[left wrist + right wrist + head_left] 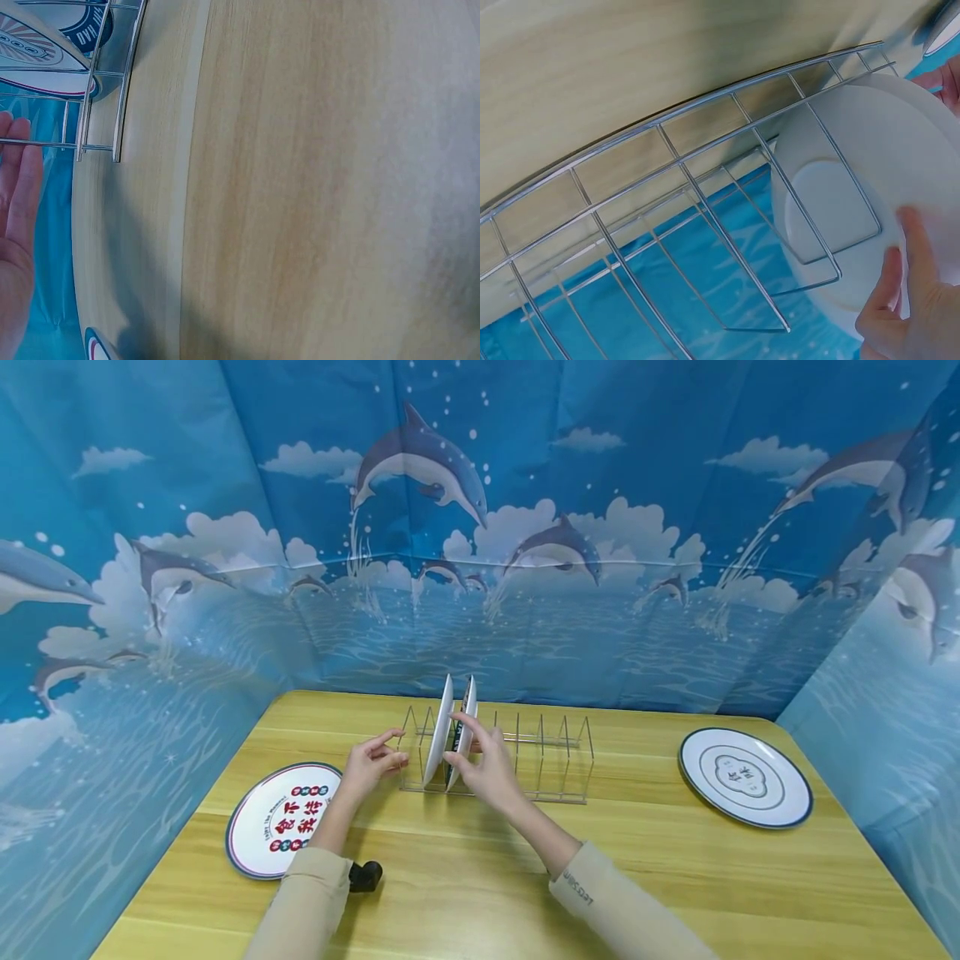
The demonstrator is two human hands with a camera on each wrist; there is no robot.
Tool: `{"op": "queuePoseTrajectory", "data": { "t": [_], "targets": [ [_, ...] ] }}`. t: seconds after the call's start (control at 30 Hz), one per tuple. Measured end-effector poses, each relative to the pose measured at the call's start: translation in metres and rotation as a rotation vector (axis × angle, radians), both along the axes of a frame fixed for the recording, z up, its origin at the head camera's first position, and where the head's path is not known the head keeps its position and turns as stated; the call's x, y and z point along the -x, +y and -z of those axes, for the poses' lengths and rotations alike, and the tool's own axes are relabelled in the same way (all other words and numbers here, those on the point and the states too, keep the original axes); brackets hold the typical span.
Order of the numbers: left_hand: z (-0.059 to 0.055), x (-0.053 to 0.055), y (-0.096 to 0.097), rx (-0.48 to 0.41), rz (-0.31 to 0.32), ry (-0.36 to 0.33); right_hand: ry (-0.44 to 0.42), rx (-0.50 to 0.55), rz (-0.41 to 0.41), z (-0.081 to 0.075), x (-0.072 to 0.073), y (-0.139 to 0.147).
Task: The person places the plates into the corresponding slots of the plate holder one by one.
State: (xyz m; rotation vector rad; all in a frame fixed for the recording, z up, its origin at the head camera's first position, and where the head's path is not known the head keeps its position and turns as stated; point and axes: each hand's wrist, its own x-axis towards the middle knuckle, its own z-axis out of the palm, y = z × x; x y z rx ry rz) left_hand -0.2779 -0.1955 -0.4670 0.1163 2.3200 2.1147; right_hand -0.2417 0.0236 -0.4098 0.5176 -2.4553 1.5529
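Note:
A wire plate rack (542,758) stands near the back of the table. Two plates stand on edge in its left half: a white plate (438,735) and, right of it, a white plate with a dark lettered band (458,735). My right hand (491,768) is at the near side of the banded plate, thumb and forefinger apart; in the right wrist view its fingers lie by the white underside (832,202), one fingertip blurred. At the rack's left end is my left hand (369,764), its fingertips at the end wire and spread from the thumb, with no plate in it.
A white plate with red and blue writing (258,822) lies flat at the left, near my left forearm. Another white plate with a dark rim (745,777) lies flat at the right. Behind the table hangs a blue dolphin-print curtain (525,635).

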Motion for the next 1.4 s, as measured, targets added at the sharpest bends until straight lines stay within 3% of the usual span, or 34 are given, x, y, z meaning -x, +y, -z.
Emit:
{"op": "queuePoseTrajectory", "data": {
  "t": [0.27, 0.43, 0.57, 0.67, 0.77, 0.83, 0.97, 1.03, 1.1, 1.2, 1.3, 1.33, 1.4],
  "targets": [
    [0.002, 0.0, -0.001, 0.008, -0.007, 0.007, -0.018, -0.012, -0.057, -0.001, 0.001, 0.006],
    [0.002, 0.001, -0.002, 0.012, 0.002, 0.012, -0.073, 0.139, -0.072, -0.01, 0.006, 0.034],
    [0.002, 0.001, -0.002, -0.004, 0.007, 0.004, -0.04, 0.263, 0.012, -0.027, 0.012, 0.074],
    [0.001, 0.0, -0.002, -0.005, 0.007, 0.008, -0.015, 0.323, 0.123, -0.042, 0.009, 0.109],
    [0.0, -0.001, -0.002, -0.004, 0.003, 0.011, 0.001, 0.369, 0.25, -0.045, 0.01, 0.149],
    [0.0, -0.001, -0.002, -0.004, 0.004, 0.01, -0.002, 0.38, 0.35, -0.036, 0.015, 0.181],
    [0.0, -0.001, -0.002, 0.001, 0.003, 0.006, 0.013, 0.444, 0.496, 0.022, 0.046, 0.272],
    [0.001, -0.001, -0.002, 0.011, 0.005, 0.011, -0.05, 0.462, 0.608, 0.032, 0.049, 0.304],
    [0.001, 0.0, -0.001, 0.011, 0.007, 0.016, -0.115, 0.523, 0.699, 0.033, 0.04, 0.325],
    [0.0, -0.001, -0.001, 0.005, 0.01, 0.018, -0.227, 0.626, 0.844, 0.011, 0.01, 0.334],
    [0.0, -0.001, 0.0, 0.0, 0.007, 0.013, -0.238, 0.705, 0.9, 0.015, -0.008, 0.352],
    [0.0, -0.001, 0.0, 0.003, 0.007, 0.011, -0.268, 0.715, 0.921, 0.008, -0.018, 0.35],
    [0.001, 0.0, 0.0, 0.004, 0.004, 0.006, -0.322, 0.695, 0.937, 0.01, -0.027, 0.36]
  ]
}}
